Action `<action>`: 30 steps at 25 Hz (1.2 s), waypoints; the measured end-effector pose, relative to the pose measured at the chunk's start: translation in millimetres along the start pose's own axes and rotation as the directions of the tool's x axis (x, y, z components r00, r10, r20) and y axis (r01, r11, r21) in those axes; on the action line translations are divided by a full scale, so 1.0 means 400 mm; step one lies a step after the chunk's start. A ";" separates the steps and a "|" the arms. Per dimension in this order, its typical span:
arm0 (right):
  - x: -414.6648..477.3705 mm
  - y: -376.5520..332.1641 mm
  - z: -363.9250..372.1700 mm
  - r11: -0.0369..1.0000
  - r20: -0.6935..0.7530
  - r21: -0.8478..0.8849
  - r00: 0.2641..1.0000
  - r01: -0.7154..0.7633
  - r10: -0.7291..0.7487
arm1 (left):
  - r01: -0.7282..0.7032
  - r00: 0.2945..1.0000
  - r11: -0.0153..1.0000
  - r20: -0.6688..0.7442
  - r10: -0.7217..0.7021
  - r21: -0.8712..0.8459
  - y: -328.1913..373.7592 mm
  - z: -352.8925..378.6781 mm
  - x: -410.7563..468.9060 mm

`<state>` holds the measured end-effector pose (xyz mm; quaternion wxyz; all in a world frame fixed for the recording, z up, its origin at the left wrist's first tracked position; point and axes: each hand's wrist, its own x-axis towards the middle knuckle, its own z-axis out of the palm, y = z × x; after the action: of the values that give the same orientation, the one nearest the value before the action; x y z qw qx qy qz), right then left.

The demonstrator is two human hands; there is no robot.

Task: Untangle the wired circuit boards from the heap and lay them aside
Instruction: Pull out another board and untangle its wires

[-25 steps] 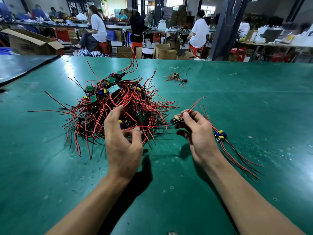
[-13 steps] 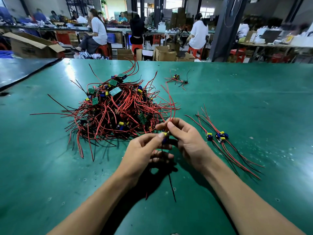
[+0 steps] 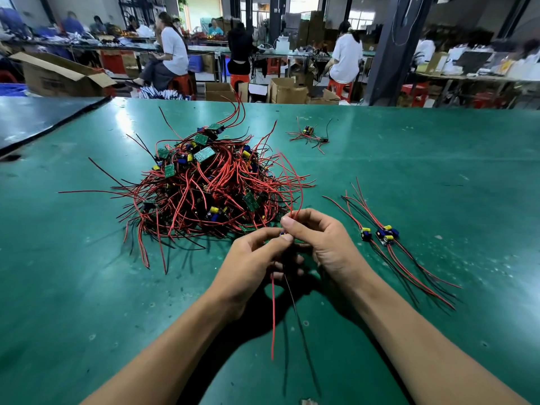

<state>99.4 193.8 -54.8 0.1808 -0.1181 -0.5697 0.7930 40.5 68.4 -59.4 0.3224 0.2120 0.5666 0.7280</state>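
My left hand (image 3: 251,260) and right hand (image 3: 327,244) both pinched one wired board (image 3: 283,234); its wires (image 3: 273,317) dangled; heap (image 3: 204,188) just beside.

One wide-angle camera, worn on the head, looked forward and down at the near green table (image 3: 438,171), workshop (image 3: 292,54) beyond

The tangled heap (image 3: 204,194) fills the counter (image 3: 438,171) left of centre, stray wires fanning outward. Laid-aside boards (image 3: 380,233) and their leads take the near right. Between them, open surface runs back toward a small far cluster (image 3: 309,134); more lies open at far right.
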 end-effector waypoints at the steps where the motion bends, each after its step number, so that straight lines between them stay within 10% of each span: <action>1: -0.002 -0.002 0.001 1.000 -0.001 0.017 1.000 -0.009 0.009 | 0.000 1.000 1.000 0.006 0.000 -0.010 0.002 0.000 0.000; 8: 0.019 -0.017 -0.022 0.994 -0.182 -0.106 0.983 0.002 -0.021 | -0.019 0.998 0.996 0.065 0.013 0.087 0.002 -0.002 -0.007; 22: -0.008 -0.009 -0.037 0.969 0.244 -0.044 0.938 -0.244 0.248 | 0.073 0.996 0.997 0.044 -0.072 -0.032 0.018 -0.016 -0.011; 30: 0.022 0.013 -0.009 0.981 -0.120 -0.131 0.980 0.145 -0.161 | 0.118 0.989 0.991 0.094 -0.112 -0.061 0.032 -0.016 0.002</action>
<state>92.1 199.3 -60.9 0.2706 -0.1359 -0.6115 0.7310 32.5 62.6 -48.8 0.3959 0.2008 0.5384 0.7163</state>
